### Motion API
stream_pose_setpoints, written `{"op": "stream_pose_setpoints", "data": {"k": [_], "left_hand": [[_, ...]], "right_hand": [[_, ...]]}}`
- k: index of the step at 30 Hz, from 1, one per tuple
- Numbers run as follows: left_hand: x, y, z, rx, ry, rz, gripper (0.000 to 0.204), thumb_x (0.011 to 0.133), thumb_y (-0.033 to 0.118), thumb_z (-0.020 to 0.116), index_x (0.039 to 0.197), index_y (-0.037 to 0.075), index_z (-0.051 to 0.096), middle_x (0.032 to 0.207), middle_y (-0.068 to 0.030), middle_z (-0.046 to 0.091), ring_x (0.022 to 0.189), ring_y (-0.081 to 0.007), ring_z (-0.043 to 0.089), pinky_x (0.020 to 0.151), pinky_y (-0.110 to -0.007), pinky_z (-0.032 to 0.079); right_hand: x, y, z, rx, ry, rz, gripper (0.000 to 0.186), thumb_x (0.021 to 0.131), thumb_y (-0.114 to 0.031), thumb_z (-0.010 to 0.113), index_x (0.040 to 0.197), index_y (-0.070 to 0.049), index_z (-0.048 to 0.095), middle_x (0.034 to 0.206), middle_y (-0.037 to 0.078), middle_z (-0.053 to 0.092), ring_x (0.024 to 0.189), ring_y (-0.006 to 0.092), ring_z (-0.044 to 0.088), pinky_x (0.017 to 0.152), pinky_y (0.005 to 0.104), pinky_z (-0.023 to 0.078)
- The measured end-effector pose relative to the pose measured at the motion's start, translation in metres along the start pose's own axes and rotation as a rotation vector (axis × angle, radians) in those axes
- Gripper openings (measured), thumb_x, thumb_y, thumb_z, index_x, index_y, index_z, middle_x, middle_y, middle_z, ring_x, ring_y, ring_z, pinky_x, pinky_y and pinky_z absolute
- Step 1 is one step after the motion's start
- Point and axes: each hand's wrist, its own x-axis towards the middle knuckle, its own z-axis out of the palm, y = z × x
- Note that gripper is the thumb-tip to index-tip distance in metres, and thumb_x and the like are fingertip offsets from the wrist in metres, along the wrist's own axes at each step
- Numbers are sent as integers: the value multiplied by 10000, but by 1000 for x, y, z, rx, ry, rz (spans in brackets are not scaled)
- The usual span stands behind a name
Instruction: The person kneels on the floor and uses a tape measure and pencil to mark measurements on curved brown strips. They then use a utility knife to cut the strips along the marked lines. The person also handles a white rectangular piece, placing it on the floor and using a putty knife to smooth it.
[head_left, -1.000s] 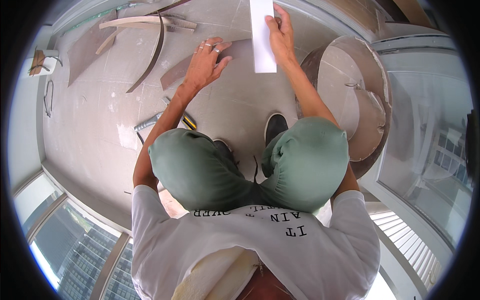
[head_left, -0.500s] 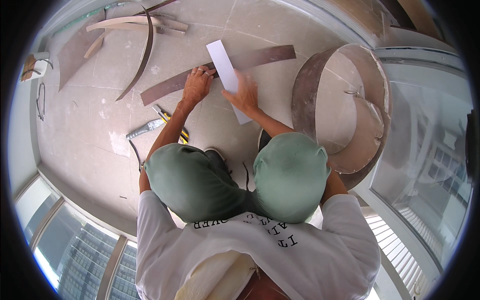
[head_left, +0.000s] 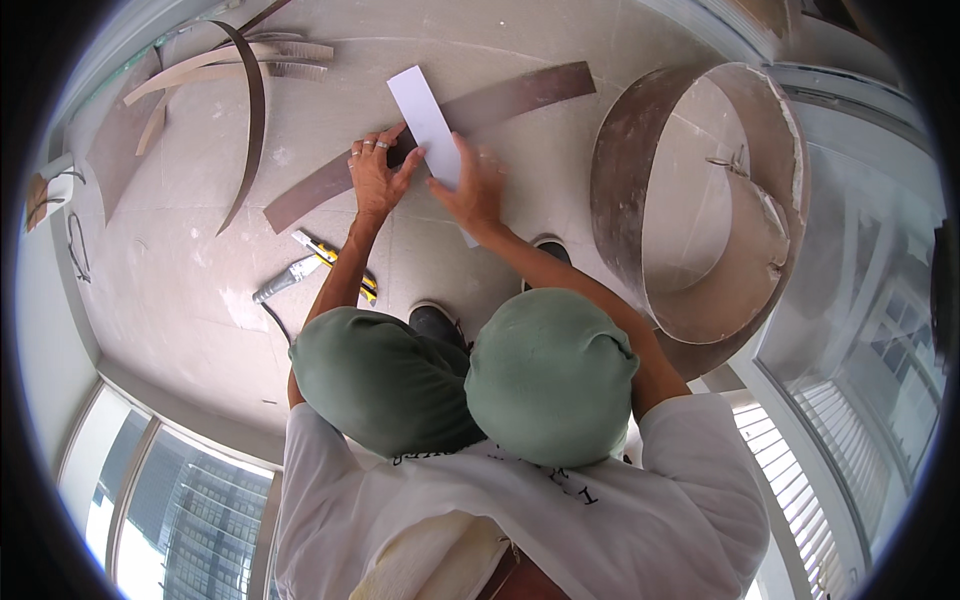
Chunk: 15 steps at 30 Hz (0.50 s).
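Note:
A long, slightly curved brown strip [head_left: 530,93] lies on the floor ahead of me. Across its middle rests a flat white strip [head_left: 418,100], slanting down towards my feet. My left hand [head_left: 376,180], with rings on its fingers, holds the brown strip just left of the white one, and its thumb reaches to the white strip's edge. My right hand [head_left: 473,192] grips the white strip lower down, its fingers blurred by motion. By my left forearm lie a yellow and black utility knife [head_left: 322,249] and a grey-handled tool [head_left: 285,281] with a black cord.
To the right stands a large brown hoop [head_left: 622,185] of bent sheet with a ragged edge, beside a glass door [head_left: 850,260]. Several curved strips [head_left: 245,68] and a thin brown sheet [head_left: 115,165] lie at the far left. My shoes [head_left: 433,322] are below my hands.
My left thumb has spread out to the white strip. My right hand has shifted along the white strip, still gripping it. The whole view has shifted a little.

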Motion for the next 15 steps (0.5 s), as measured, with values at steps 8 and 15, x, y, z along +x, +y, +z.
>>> {"op": "stream_pose_setpoints", "data": {"k": [8, 15], "left_hand": [[-9, -22, 8, -164, 180, 29, 328, 929, 298, 673, 1177, 83, 658, 1018, -117, 642, 968, -322, 566, 863, -443, 448], [-11, -21, 10, -100, 194, 83, 419, 860, 353, 740, 1188, 104, 665, 1001, -109, 624, 971, -314, 555, 874, -430, 446]], "right_hand": [[-17, -7, -4, 104, -83, -111, 901, 725, -294, 819, 1480, -52, 392, 1294, 183, 548, 1201, 360, 496, 1004, 525, 367], [-11, -5, -1, 168, 25, -185, 807, 697, -268, 826, 1387, -47, 471, 1199, 186, 542, 1120, 372, 499, 973, 519, 390]]}}
